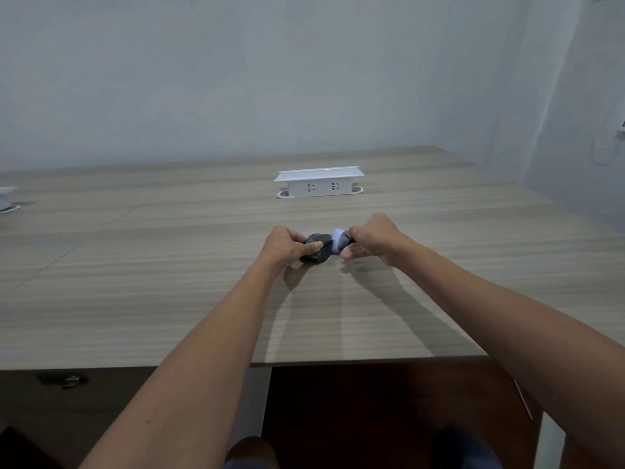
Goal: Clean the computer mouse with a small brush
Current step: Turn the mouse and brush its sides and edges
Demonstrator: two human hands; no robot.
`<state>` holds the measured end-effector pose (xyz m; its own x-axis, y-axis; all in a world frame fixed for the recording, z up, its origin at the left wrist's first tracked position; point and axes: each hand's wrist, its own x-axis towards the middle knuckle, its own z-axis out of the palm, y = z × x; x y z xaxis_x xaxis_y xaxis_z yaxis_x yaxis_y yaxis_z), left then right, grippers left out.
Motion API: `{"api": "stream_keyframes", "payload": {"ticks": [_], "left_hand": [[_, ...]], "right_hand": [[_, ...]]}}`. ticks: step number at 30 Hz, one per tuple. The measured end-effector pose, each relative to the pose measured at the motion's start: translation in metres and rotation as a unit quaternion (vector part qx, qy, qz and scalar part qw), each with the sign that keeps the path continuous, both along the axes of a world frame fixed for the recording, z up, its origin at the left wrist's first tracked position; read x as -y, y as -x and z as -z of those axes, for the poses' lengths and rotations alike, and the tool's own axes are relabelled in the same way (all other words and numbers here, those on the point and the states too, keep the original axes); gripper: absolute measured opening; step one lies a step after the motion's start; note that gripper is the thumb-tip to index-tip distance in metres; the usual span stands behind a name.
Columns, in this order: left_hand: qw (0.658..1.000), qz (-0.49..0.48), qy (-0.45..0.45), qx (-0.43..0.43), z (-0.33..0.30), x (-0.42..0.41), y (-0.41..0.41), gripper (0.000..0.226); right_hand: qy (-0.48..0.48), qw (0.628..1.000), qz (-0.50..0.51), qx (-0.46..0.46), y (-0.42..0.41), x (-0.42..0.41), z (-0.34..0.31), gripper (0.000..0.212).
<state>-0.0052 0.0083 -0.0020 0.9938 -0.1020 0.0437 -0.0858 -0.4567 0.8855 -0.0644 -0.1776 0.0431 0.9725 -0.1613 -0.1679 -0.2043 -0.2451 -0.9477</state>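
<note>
A: How far is the task judged to be?

B: The brushing is judged to be under way; the brush (340,241) is held against the computer mouse (318,249), so both things have already been taken up; how much of the shell has been cleaned cannot be told, since the picture is blurred there and no dust can be seen; setting the things down is presumably left to be done.

A: Where is the mouse found relative to the hands?

B: It is held between them, just above the wooden table (169,299), in front of the white socket box (319,183); the left hand (287,247) is curled round its left end, with the thumb laid across the top; the right hand (372,240) is clenched on the brush handle, and the pale bristle end is pressed against the right side of the mouse; the two hands are near each other but are not seen to touch.
</note>
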Motion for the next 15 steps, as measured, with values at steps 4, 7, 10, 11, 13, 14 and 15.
{"api": "stream_keyframes", "payload": {"ticks": [4,7,10,11,13,14,15], "left_hand": [[1.0,-0.004,-0.001,0.006,0.001,0.0,-0.002,0.033],[1.0,0.003,0.0,0.009,0.002,-0.001,-0.002,0.032],[1.0,-0.001,-0.001,0.008,0.001,0.0,-0.002,0.032],[1.0,-0.003,-0.002,0.005,0.001,0.0,-0.002,0.032],[1.0,-0.008,-0.004,-0.001,0.001,0.001,-0.002,0.034],[1.0,-0.01,-0.005,-0.001,0.002,0.001,-0.002,0.034],[1.0,-0.01,-0.006,0.001,0.002,0.001,-0.002,0.033]], "right_hand": [[-0.021,0.999,-0.031,-0.019,0.008,-0.008,0.003,0.003],[-0.026,0.997,-0.062,-0.036,0.017,-0.013,0.0,0.016],[-0.017,0.999,-0.03,-0.014,0.007,-0.008,-0.002,0.014],[-0.01,1.0,-0.016,-0.001,0.004,-0.007,-0.002,0.015],[0.005,1.0,-0.009,0.016,0.001,-0.005,-0.001,0.019],[0.0,1.0,-0.011,0.018,0.002,-0.006,-0.001,0.012],[-0.002,1.0,-0.022,0.008,0.006,-0.008,-0.002,0.008]]}}
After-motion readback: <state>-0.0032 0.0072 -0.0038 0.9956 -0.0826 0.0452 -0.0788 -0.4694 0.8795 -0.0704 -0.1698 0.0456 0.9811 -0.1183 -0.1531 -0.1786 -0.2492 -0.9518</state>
